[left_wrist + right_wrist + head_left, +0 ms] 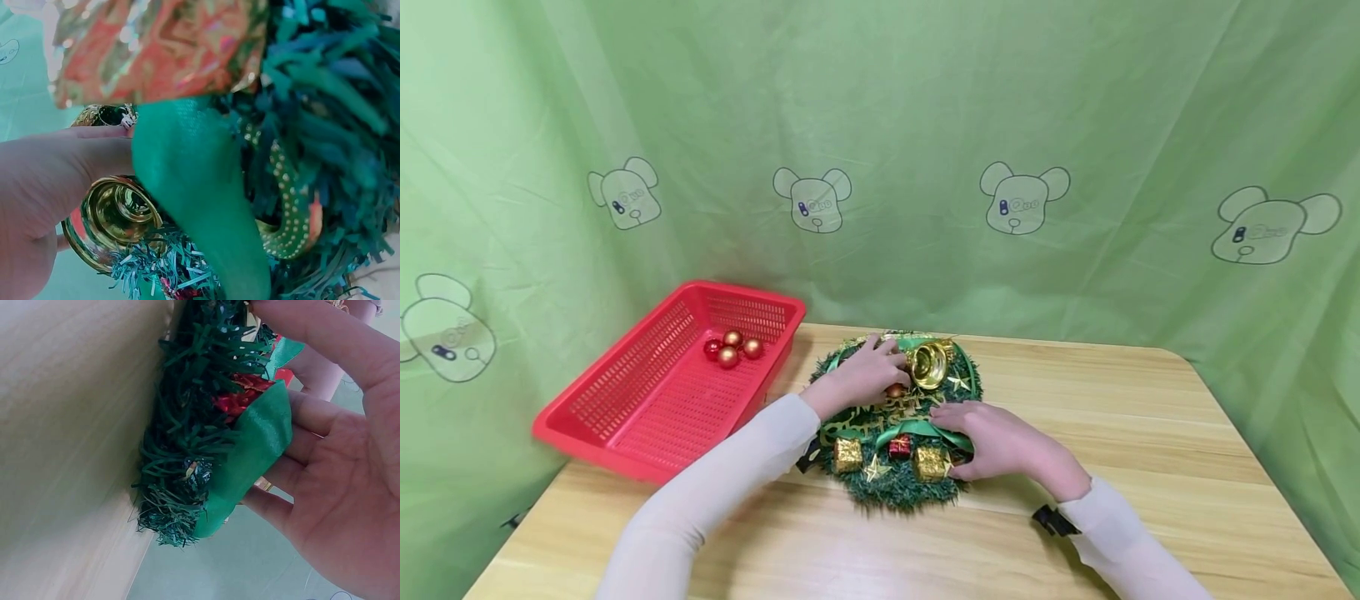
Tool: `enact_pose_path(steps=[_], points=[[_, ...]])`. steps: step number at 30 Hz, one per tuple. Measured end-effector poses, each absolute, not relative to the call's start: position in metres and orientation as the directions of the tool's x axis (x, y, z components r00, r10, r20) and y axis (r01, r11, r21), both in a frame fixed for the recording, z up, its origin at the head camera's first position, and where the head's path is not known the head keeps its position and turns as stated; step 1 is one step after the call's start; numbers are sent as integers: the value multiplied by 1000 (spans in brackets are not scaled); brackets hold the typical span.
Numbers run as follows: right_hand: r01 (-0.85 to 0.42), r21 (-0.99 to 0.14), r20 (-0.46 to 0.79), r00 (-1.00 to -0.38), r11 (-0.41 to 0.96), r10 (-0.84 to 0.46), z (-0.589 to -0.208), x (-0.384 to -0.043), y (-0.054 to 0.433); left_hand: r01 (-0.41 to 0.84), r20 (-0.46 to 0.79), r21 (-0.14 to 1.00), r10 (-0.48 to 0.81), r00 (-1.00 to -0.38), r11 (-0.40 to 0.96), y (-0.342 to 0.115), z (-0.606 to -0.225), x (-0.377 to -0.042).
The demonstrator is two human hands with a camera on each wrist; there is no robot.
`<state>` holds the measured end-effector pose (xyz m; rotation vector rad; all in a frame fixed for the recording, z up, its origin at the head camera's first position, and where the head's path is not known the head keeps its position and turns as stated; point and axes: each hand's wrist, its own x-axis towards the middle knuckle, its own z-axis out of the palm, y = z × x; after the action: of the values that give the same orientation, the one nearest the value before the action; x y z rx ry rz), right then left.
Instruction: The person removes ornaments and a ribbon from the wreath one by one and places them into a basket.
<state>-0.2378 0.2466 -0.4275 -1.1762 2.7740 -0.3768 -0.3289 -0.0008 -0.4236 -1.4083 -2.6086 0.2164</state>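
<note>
A green wreath (895,498) is laid flat on the worktop (1097,400), and both hands are placed over it. The left hand (871,372) is set on its upper part, beside a gold bell (928,367); a bronze ball (895,390) is partly covered by the fingers. In the left wrist view the fingertips are hidden behind ribbon, so it cannot be told whether anything is pinched in that grip. The right hand (996,433) is held at the wreath's right edge, its grip spread, with the thumb just beside a gold box (932,464). In the right wrist view a green ribbon (256,447) is seen between thumb and fingers. Along the wreath's near side, a red box (899,447) and a gold star (875,469) are also fixed. To the left, four baubles (727,357) are grouped inside a red basket (640,358).
</note>
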Motion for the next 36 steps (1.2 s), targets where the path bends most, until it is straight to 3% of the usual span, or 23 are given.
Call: enact_pose_path(steps=[13,25,36], points=[[-689,-268,1,-699,673,-715,-426,-238,247,777,5,-301,816,-578,553,2,-422,-329],[-684,-273,-2,-703,677,-711,-426,-238,246,792,37,-231,818,-574,566,1,-422,-330],[-689,-278,1,-697,669,-717,-427,-238,246,761,-44,-311,791,-610,569,5,-424,-332]])
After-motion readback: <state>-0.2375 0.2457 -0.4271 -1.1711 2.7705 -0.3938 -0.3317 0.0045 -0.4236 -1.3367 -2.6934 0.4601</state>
